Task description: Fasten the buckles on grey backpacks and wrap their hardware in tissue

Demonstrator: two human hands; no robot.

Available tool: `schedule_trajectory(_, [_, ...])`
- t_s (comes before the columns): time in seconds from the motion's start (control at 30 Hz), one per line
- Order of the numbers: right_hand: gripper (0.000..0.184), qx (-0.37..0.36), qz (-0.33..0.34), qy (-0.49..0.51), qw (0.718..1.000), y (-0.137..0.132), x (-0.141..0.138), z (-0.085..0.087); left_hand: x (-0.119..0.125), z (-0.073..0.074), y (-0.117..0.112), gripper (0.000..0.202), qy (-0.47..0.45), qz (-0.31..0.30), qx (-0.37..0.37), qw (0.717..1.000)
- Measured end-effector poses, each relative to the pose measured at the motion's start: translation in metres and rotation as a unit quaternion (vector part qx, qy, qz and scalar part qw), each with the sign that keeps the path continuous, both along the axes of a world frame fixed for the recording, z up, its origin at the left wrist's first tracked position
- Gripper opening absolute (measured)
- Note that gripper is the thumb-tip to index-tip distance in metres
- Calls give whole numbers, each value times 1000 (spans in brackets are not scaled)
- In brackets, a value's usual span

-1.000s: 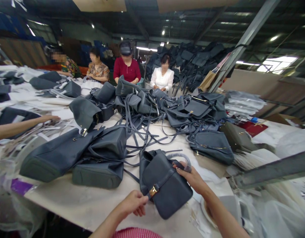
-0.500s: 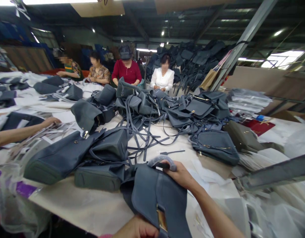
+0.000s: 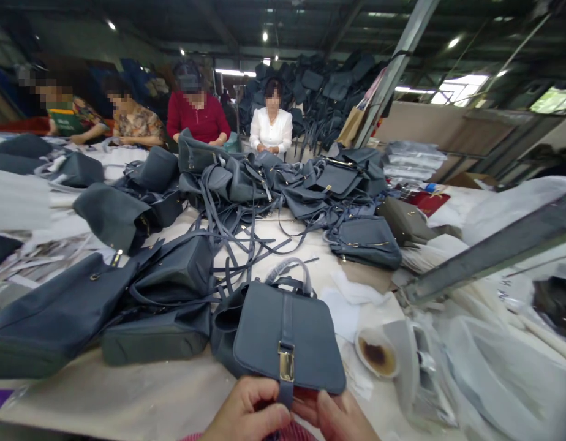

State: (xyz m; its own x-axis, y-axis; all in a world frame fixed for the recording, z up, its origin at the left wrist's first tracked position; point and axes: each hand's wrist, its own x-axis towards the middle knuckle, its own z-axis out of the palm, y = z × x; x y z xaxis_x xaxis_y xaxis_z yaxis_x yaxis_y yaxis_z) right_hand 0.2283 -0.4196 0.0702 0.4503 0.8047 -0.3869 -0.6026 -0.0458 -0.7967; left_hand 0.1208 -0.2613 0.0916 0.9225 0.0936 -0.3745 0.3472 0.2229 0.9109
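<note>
Bag [image 3: 274, 331] on table [image 3: 173, 392], near side | left hand [image 3: 253, 410] curled at strap [image 3: 286, 392] under buckle [image 3: 286, 364], right hand [image 3: 340, 416] at flap [image 3: 313, 343] edge; firm hold: cannot tell | step (judged): strap handling; next calls for steadied flap, careful pinch.

The left hand [image 3: 252, 409] touches the strap [image 3: 286, 392] of a blue bag [image 3: 262, 324], the right hand [image 3: 342, 415] by its flap [image 3: 313, 343].

Blue-grey bag [image 3: 264, 334], flap uppermost

From my remote seat I see it lying tilted on the surface [image 3: 186, 392], its smooth, round-cornered flap [image 3: 315, 337] folded down. A strap [image 3: 288, 312] runs along the flap's middle to a gold buckle [image 3: 286, 362]; the wrapped handle [image 3: 307, 279] arches at the far end.
</note>
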Motion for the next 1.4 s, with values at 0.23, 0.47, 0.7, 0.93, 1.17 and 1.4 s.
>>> schedule_trajectory(0.23, [73,39,-166,124,978,35,-11,15,-8,27,15,30,-12,-106,272,956])
schedule_trajectory(0.47, [62,53,-148,171,973,34,-14,19,14,40,7,39,85,25,411,907])
schedule_trajectory(0.7, [64,75,-189,153,967,35,-17,-5,42,27,2,47,114,50,418,900])
schedule_trajectory(0.93, [49,107,-121,192,968,34,-17,-16,37,14,16,31,77,70,178,978])
schedule_trajectory(1.17, [40,107,-106,196,969,33,-18,-23,38,4,22,29,53,51,77,994])
schedule_trajectory(1.4, [43,95,-92,195,972,34,-15,-7,34,0,29,28,31,15,51,998])
